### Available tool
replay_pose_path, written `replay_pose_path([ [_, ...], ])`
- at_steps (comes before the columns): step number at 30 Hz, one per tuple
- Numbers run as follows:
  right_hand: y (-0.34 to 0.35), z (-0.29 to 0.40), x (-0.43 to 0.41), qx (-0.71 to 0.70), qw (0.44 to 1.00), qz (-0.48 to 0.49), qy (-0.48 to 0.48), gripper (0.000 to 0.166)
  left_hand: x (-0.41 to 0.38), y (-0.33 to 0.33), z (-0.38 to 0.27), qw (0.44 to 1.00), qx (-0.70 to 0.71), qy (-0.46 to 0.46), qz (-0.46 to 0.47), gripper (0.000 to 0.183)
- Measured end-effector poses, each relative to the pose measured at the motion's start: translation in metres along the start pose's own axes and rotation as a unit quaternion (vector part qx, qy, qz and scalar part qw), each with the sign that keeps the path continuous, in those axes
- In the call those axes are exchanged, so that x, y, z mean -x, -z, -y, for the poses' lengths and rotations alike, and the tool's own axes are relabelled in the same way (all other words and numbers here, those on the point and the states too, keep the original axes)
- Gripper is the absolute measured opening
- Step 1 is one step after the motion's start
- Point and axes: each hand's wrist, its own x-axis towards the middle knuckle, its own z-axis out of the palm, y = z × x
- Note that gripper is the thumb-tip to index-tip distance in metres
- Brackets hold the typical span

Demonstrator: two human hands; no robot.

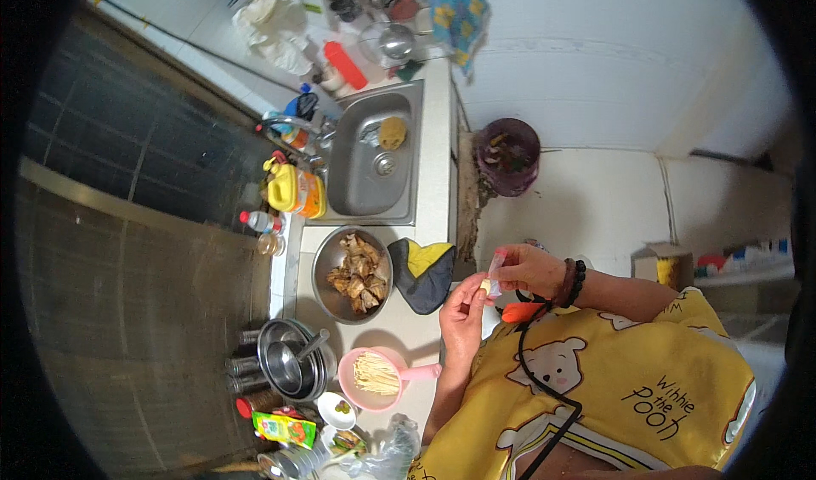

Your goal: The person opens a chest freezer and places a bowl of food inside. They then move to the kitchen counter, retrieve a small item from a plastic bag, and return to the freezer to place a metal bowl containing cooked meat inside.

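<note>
My right hand, with a dark beaded bracelet on its wrist, pinches a small clear plastic wrapper with a pink end. My left hand holds a small pale yellow piece between thumb and fingertips, right against the wrapper. Whether the piece is partly inside it, I cannot tell. Both hands meet in front of my body, just off the counter's front edge. Nearest to them on the counter lies a grey and yellow cloth mitt or pad. Beyond it stands a steel bowl of browned meat pieces.
A pink handled strainer holds enoki mushrooms. Stacked steel bowls, small white bowls and a plastic bag sit nearby. Right of the meat are a steel sink and a yellow oil jug. A purple bin stands on the floor.
</note>
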Motion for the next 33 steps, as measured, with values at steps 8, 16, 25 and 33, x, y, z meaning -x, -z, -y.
replay_pose_path([
  [8,0.057,0.085,-0.082,0.11,0.987,0.116,-0.02,0.008,-0.084,-0.035,0.002,0.993,0.004,-0.018,-0.113,0.016],
  [16,0.107,0.141,-0.132,0.25,0.947,0.178,0.095,0.008,-0.153,-0.084,-0.002,0.969,0.093,0.008,-0.23,0.017],
  [25,0.136,0.153,-0.158,0.286,0.926,0.233,0.076,0.008,-0.171,-0.099,0.001,0.958,0.103,0.087,-0.253,0.017],
  [33,0.122,0.149,-0.169,0.185,0.951,0.249,0.013,0.01,-0.169,-0.087,-0.004,0.92,0.312,0.039,-0.234,0.019],
])
